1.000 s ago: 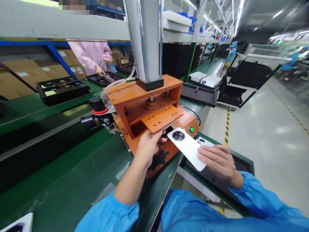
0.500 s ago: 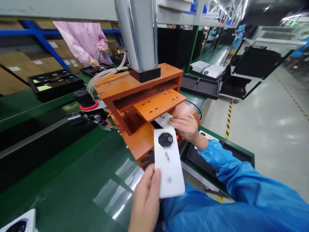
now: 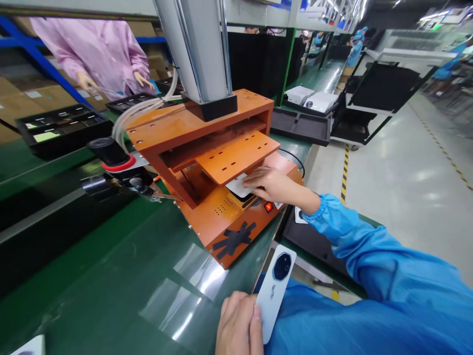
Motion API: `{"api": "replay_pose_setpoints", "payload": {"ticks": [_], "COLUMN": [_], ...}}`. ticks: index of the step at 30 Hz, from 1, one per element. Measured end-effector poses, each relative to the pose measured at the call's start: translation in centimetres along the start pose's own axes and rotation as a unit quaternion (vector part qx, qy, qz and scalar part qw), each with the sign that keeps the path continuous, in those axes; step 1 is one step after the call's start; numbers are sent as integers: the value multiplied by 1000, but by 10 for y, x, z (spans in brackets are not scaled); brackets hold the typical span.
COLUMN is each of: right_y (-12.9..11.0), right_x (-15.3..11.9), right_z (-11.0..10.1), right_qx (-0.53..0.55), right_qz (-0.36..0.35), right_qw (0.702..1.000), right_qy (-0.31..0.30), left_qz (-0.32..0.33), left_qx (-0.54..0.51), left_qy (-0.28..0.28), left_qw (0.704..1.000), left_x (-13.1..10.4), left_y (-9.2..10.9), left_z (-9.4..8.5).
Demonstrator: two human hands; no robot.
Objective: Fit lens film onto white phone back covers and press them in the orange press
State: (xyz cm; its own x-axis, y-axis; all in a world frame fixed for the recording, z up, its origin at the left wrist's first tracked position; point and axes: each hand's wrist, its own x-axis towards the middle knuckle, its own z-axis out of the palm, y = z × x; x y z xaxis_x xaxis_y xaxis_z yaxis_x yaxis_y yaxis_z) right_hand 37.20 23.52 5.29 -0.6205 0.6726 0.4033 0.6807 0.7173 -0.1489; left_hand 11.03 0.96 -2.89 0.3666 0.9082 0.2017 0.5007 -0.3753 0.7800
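My left hand (image 3: pixel 239 323) grips a white phone (image 3: pixel 274 298) by its lower end, tilted, with the dark round camera block at the top. It is held in front of the bench edge, close to my blue clothing. My right hand (image 3: pixel 271 185) reaches to the orange press (image 3: pixel 218 224), its fingers closed on the near end of a flat white phone (image 3: pixel 236 185). That phone lies on the press bed, partly under the raised orange plate (image 3: pixel 236 159), which hides its far end. The right fingertips are partly out of sight.
A lit red switch (image 3: pixel 268 207) and black tape (image 3: pixel 234 240) are on the press front. A black tray (image 3: pixel 318 246) with a white phone stands at right. Another phone's corner (image 3: pixel 35 345) shows lower left. Across the line, a person in pink (image 3: pixel 99 54) works by black trays (image 3: pixel 59 130).
My left hand has lowered its phone toward me, away from the press, and turned it. My right hand stays at the phone under the plate. The view has shifted slightly.
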Motion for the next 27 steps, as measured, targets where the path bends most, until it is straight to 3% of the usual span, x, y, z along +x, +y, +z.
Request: {"api": "replay_pose_setpoints", "payload": {"ticks": [3, 5, 6, 8, 10, 12, 16, 22, 25, 27], "right_y": [-8, -11, -12, -10, -5, 1, 9, 24, 5, -30], "right_x": [0, -9, -18, -44, -77, -110, -150, -151, -158, -169], "right_z": [-11, -8, -3, 11, 27, 40, 56, 59, 50, 49], "right_qx": [29, 34, 33, 19, -15, -54, -86, -71, -40, 88], "right_qz": [-5, 0, 19, 105, 220, 281, 276, 275, 275, 272], "right_qw": [998, 999, 999, 985, 935, 896, 908, 921, 922, 929], "right_qy": [-62, -42, -2, 135, 278, 339, 303, 266, 271, 237], "left_qz": [65, 107, 119, 128, 136, 157, 174, 160, 161, 148], "left_qx": [63, 136, 176, 247, 294, 312, 308, 320, 304, 269], "left_qy": [20, 46, 61, 89, 107, 115, 115, 149, 148, 153], "left_qw": [996, 984, 975, 956, 940, 930, 928, 922, 927, 939], "left_x": [14, 25, 30, 39, 47, 52, 57, 61, 56, 49], "left_y": [4, 5, 4, 0, -8, -17, -32, -24, -11, -2], "left_z": [-4, -4, -3, -1, 1, 4, 10, 8, 4, 8]}}
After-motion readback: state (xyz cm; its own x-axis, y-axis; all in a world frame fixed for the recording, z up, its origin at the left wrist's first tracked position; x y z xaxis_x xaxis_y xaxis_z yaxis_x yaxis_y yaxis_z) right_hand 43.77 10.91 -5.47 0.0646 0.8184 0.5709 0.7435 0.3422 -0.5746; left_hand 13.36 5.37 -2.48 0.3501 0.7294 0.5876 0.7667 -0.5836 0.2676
